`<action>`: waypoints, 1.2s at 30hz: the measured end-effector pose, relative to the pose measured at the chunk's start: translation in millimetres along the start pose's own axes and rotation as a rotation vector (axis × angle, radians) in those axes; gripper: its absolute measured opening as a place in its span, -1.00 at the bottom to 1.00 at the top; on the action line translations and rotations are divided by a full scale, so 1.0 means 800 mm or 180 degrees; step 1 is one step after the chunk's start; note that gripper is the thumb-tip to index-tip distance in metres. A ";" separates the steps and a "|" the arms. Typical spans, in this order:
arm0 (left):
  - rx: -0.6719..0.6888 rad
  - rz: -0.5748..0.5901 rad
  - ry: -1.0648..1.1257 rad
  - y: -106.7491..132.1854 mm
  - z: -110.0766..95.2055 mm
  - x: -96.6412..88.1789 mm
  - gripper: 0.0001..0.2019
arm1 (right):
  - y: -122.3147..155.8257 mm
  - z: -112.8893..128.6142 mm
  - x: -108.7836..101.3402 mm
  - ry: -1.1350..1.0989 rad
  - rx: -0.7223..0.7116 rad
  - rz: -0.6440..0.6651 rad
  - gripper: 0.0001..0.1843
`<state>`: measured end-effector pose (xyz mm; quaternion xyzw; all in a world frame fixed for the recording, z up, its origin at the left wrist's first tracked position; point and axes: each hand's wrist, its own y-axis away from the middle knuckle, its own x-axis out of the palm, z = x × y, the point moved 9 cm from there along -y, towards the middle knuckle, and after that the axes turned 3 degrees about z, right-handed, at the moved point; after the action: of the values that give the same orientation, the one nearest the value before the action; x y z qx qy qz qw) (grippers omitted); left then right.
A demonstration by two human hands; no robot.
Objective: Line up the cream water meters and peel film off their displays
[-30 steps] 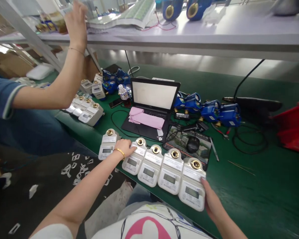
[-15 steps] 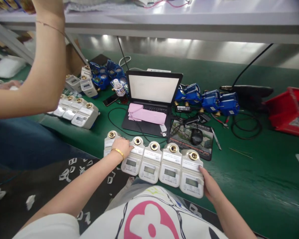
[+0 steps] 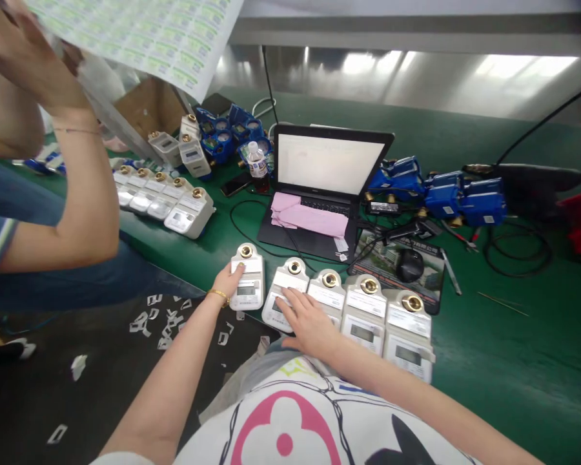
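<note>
Several off-white meters with brass ports and small grey displays form a row at the bench's near edge. My left hand is closed around the side of the leftmost meter, its thumb on the front. A gap parts that one from the second meter. Across the second and the middle meter lies my right hand, fingers stretched out and touching their fronts. It covers part of both displays. Further right stand a fourth meter and the last meter, side by side.
A laptop with a pink cloth stands behind the row. Blue meters, a mouse, cables and a bottle lie around it. At left, a co-worker's hand is by a label sheet, near more off-white meters.
My right hand has left the rightmost meter and reached left onto the second and middle ones. The leftmost meter now stands apart. A co-worker's label sheet has come into view.
</note>
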<state>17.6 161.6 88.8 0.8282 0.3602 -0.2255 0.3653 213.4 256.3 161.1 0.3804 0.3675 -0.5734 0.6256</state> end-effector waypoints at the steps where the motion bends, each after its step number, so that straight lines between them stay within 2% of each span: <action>1: 0.0098 0.0084 0.0060 -0.003 -0.005 0.006 -0.53 | -0.006 0.001 0.004 0.0028 0.0060 0.0059 -0.17; 4: 0.0398 0.0390 0.0146 -0.013 -0.024 0.020 -0.57 | -0.013 -0.012 -0.007 -0.0186 0.0339 0.0098 -0.32; 6: 0.0529 0.0509 0.0129 -0.016 -0.033 0.025 -0.57 | -0.013 -0.020 -0.018 -0.0384 0.0366 0.0150 -0.36; 10: 0.0670 0.0308 -0.0026 0.002 -0.045 0.016 -0.44 | -0.013 -0.025 -0.028 -0.0600 0.0266 0.0207 -0.33; 12: 0.1216 0.0265 -0.0287 0.031 -0.069 0.012 -0.28 | -0.014 -0.024 -0.031 -0.0626 0.0273 0.0100 -0.37; 14: 0.2098 0.0482 -0.0705 0.073 -0.102 0.023 -0.20 | -0.017 -0.022 -0.034 -0.0638 0.0222 0.0044 -0.45; 16: 0.2765 0.0780 -0.1087 0.111 -0.123 0.039 -0.33 | -0.021 -0.022 -0.036 -0.0697 0.0161 0.0088 -0.53; 17: 0.2886 0.0880 -0.1179 0.122 -0.128 0.045 -0.43 | -0.023 -0.023 -0.037 -0.0756 0.0139 0.0133 -0.56; 19: 0.2919 0.0896 -0.1252 0.129 -0.134 0.050 -0.57 | -0.020 -0.031 -0.039 -0.0873 0.0189 0.0110 -0.54; 21: 0.2892 0.0837 -0.1273 0.129 -0.137 0.050 -0.60 | -0.005 -0.048 -0.046 -0.0879 0.0489 -0.0163 -0.45; 23: 0.2872 0.0787 -0.1345 0.126 -0.139 0.051 -0.61 | 0.023 -0.065 -0.048 -0.0695 0.0965 -0.0491 -0.38; 25: 0.2869 0.0774 -0.1433 0.126 -0.140 0.052 -0.62 | 0.053 -0.066 -0.042 -0.0289 0.1226 -0.0553 -0.38; 27: 0.2863 0.0742 -0.1508 0.128 -0.142 0.053 -0.64 | 0.071 -0.052 -0.030 0.0231 0.1121 -0.0394 -0.35; 30: 0.2852 0.0654 -0.1598 0.134 -0.142 0.053 -0.66 | 0.081 -0.032 -0.016 0.0813 0.0871 -0.0232 -0.24; 36: 0.2907 0.0236 -0.1887 0.146 -0.138 0.053 -0.65 | 0.079 -0.030 -0.014 0.1058 0.0759 -0.0237 -0.26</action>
<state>145.3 209.3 183.3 0.8157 0.0777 -0.5698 0.0621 275.0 286.2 164.3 0.5274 0.4091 -0.5648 0.4853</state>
